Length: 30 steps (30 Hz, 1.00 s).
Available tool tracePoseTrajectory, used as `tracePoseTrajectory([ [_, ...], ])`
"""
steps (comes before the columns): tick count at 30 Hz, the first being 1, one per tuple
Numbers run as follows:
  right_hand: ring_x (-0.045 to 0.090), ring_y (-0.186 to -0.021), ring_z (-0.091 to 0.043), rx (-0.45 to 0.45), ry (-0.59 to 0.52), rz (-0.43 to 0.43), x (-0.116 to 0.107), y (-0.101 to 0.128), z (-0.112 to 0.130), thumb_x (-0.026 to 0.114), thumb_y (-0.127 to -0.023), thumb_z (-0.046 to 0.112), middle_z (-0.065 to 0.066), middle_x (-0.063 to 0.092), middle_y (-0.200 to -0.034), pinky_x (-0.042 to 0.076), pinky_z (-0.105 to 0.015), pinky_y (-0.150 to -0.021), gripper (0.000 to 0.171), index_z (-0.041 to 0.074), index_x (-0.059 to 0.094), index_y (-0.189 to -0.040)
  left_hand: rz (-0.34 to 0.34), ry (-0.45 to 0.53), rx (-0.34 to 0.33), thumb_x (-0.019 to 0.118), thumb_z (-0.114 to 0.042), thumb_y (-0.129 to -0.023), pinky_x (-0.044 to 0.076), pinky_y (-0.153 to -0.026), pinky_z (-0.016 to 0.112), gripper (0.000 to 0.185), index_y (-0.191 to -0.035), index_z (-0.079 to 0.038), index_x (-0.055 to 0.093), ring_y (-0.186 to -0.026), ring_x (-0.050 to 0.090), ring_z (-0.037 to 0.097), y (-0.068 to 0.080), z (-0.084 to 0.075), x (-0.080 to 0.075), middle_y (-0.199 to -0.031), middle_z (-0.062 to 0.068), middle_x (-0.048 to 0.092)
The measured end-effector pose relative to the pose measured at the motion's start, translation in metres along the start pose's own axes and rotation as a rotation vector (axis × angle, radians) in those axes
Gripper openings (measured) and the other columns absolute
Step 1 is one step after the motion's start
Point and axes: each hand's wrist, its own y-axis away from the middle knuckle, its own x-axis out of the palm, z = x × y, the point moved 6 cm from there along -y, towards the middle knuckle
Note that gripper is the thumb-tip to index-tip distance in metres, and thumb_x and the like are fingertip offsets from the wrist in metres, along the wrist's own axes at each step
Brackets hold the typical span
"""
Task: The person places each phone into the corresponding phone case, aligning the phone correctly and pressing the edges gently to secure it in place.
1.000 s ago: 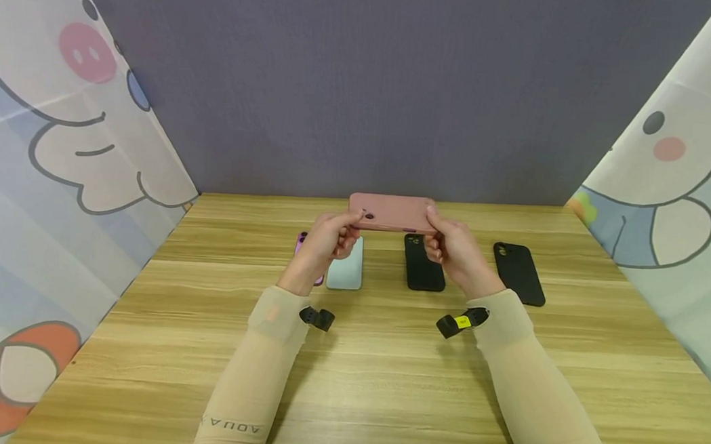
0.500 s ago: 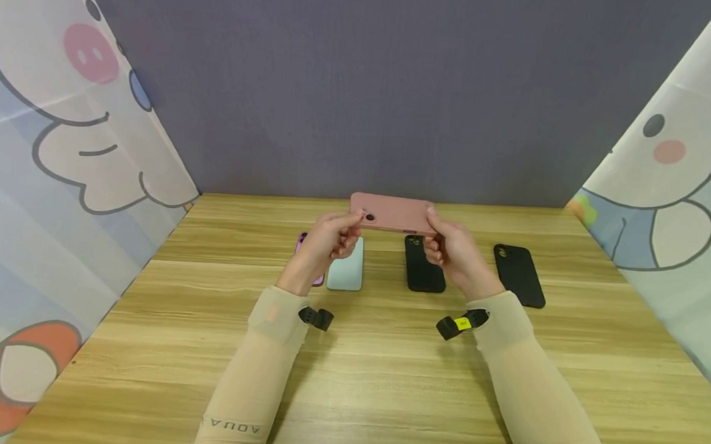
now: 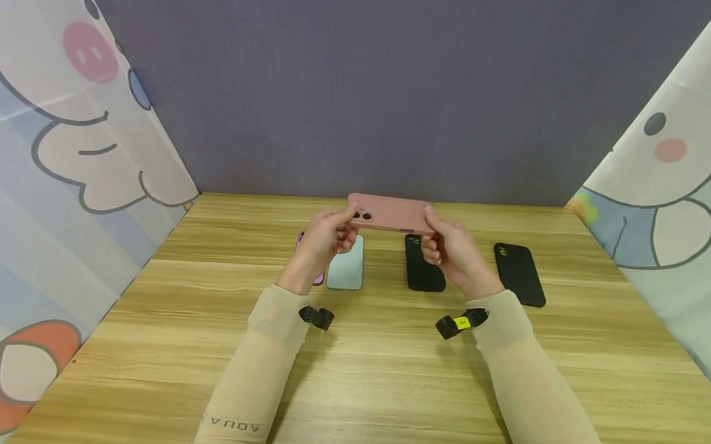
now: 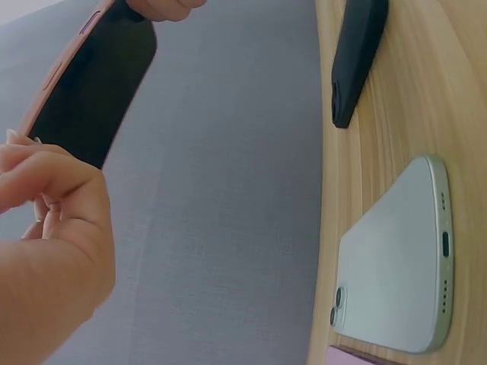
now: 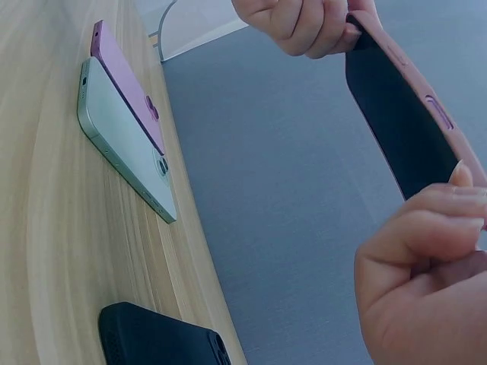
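A phone in a pink case (image 3: pixel 393 213) hangs sideways over the back of the table, its camera lenses facing up at the left end. My left hand (image 3: pixel 329 237) pinches that end, thumb tip on the case beside the lenses. The other end is gripped by my right hand (image 3: pixel 457 252), thumb on top and fingers curled below. In the left wrist view the phone's dark screen (image 4: pixel 103 84) shows on the underside. A purple side button area (image 5: pixel 439 112) appears through a slot in the case edge in the right wrist view.
Below my left hand lie a pale green phone (image 3: pixel 345 265) and a partly hidden purple phone (image 3: pixel 317 280). A black phone case (image 3: pixel 424 267) lies under my right hand, another black case (image 3: pixel 520 274) farther right. A grey panel (image 3: pixel 388 88) stands behind the wooden table (image 3: pixel 376 386).
My left thumb has slid slightly left, so both camera lenses now show where one was covered. The phone has shifted a little left; both hands keep hold of it.
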Motion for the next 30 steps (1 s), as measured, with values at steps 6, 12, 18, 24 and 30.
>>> tracePoseTrajectory([
  [6, 0.038, -0.048, -0.011, -0.001, -0.040, 0.027, 0.0012, 0.0002, 0.0003, 0.052, -0.106, 0.041, 0.002, 0.051, -0.060, 0.030, -0.023, -0.046, 0.038, 0.014, 0.069, -0.086, 0.007, 0.048, 0.000, 0.056, -0.033, -0.106, 0.035, -0.051, 0.020, 0.035, -0.088, -0.006, 0.069, -0.053, 0.042, 0.009, 0.0002, -0.0013, -0.0022, -0.065, 0.002, 0.054],
  [12, 0.039, -0.050, -0.013, -0.004, -0.024, 0.014, -0.0006, -0.0009, -0.0011, 0.050, -0.106, 0.045, 0.002, 0.053, -0.063, 0.032, -0.025, -0.048, 0.036, 0.016, 0.066, -0.091, 0.019, 0.088, 0.013, 0.056, -0.030, -0.106, 0.034, -0.048, 0.019, 0.035, -0.083, -0.008, 0.071, -0.051, 0.043, 0.009, -0.0007, -0.0010, -0.0035, -0.063, 0.001, 0.055],
  [18, 0.038, -0.049, -0.012, -0.013, -0.062, -0.022, -0.0064, -0.0020, -0.0020, 0.048, -0.107, 0.045, 0.003, 0.061, -0.066, 0.030, -0.026, -0.049, 0.036, 0.015, 0.068, -0.102, 0.096, 0.099, 0.030, 0.053, -0.030, -0.108, 0.031, -0.046, 0.020, 0.038, -0.079, -0.010, 0.068, -0.048, 0.042, 0.009, 0.0000, -0.0016, 0.0023, -0.060, 0.000, 0.052],
  [24, 0.041, -0.045, -0.010, 0.019, -0.153, -0.018, -0.0068, -0.0007, -0.0027, 0.049, -0.107, 0.043, 0.001, 0.066, -0.063, 0.029, -0.025, -0.047, 0.037, 0.013, 0.071, -0.102, 0.134, 0.121, 0.035, 0.050, -0.028, -0.109, 0.031, -0.044, 0.019, 0.036, -0.083, -0.010, 0.067, -0.046, 0.042, 0.008, 0.0007, -0.0017, 0.0045, -0.060, 0.001, 0.052],
  [30, 0.042, -0.045, -0.011, 0.025, -0.183, 0.045, -0.0030, -0.0008, -0.0027, 0.044, -0.110, 0.037, 0.000, 0.066, -0.065, 0.030, -0.024, -0.046, 0.038, 0.013, 0.065, -0.089, 0.135, 0.139, 0.033, 0.047, -0.027, -0.110, 0.030, -0.043, 0.018, 0.038, -0.083, -0.010, 0.068, -0.046, 0.041, 0.006, -0.0001, -0.0008, 0.0037, -0.059, 0.000, 0.052],
])
